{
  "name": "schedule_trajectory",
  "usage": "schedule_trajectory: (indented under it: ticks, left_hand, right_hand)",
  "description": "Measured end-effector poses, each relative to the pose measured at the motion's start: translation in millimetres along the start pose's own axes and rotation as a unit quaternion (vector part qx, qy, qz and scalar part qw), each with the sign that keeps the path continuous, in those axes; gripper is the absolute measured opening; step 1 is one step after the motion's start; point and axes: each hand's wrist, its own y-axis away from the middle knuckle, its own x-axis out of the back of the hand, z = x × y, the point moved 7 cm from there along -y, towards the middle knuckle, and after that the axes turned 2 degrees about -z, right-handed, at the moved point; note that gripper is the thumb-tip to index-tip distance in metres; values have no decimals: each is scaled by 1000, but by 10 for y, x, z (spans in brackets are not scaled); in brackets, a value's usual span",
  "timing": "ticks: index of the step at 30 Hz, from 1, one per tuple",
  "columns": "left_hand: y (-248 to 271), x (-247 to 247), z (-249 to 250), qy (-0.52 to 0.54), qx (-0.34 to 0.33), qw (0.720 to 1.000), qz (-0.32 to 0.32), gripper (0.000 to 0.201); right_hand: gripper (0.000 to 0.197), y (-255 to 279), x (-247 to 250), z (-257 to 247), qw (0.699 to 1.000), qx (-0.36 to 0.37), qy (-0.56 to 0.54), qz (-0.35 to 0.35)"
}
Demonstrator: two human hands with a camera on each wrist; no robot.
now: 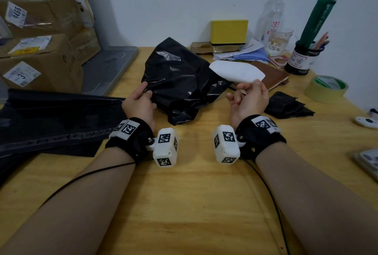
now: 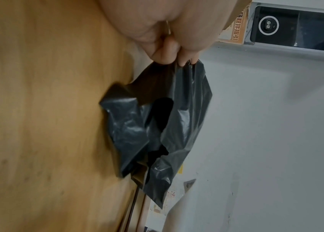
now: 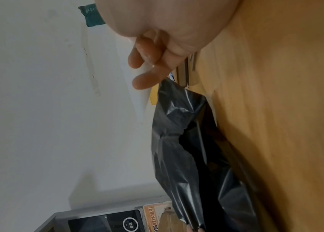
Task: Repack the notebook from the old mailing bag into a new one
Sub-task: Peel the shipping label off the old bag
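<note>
A crumpled black mailing bag (image 1: 180, 83) lies in the middle of the wooden table. My left hand (image 1: 146, 89) pinches its left edge between thumb and fingers; in the left wrist view the bag (image 2: 157, 125) hangs from those fingertips (image 2: 185, 62). My right hand (image 1: 250, 85) is just right of the bag, palm up, pinching a white paper strip (image 1: 235, 70). The right wrist view shows that strip (image 3: 141, 100) running out from the fingers (image 3: 147, 62), beside the bag (image 3: 192, 149). A brown notebook (image 1: 274, 75) lies flat on the table behind the strip, outside any bag.
A stack of flat black bags (image 1: 51, 115) lies at the left. A small folded black piece (image 1: 286, 105) and a tape roll (image 1: 327, 89) sit to the right. Cardboard boxes (image 1: 41, 54), a yellow box (image 1: 229, 30), a pen cup (image 1: 300, 58) and papers line the back.
</note>
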Motion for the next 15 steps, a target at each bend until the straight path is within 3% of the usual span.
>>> schedule_trajectory:
  ticks: [3,6,9,15]
  left_hand:
    - [37,-77,23,54,22,998,-26,34]
    - [94,-255,-30,112,91,982,-120,38]
    - [158,-389,-84,101,147,964,-197,52]
    - [348,-357,12,20,183,961,-208,33]
  right_hand:
    - [29,10,-19,6,1000,-8,-9,-13]
    - [29,11,-40,3,999,-11,0,-30]
    - [29,27,-61,19,999,-19,4,-39]
    - [15,200,-254,-42,991,-61,57,-105]
